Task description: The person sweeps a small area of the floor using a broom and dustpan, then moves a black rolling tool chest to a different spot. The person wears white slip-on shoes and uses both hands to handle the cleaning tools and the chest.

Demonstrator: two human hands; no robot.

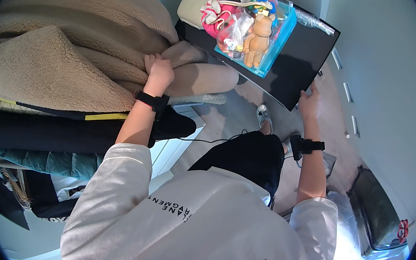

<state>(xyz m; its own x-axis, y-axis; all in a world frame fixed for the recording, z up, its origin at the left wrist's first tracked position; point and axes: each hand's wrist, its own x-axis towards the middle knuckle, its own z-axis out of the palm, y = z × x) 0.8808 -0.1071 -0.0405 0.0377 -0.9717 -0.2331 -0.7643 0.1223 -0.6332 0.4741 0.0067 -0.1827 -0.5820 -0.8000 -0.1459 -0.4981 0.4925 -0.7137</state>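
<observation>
My left hand grips a fold of a brown fleece coat that hangs with other clothes at the left. My right hand is at the near right corner of a black flat-topped case or cabinet; its fingers touch the edge, and its grip is partly hidden. On the black top lie a blue-edged clear zip bag, a tan bear figure, a pink drawstring pouch, a clear plastic bag with small items and a beige rounded case.
Below the clothes is a white drawer unit. A black cable crosses above the floor. A dark suitcase in clear plastic stands at the right, near a pale wall with handles. My feet wear clogs.
</observation>
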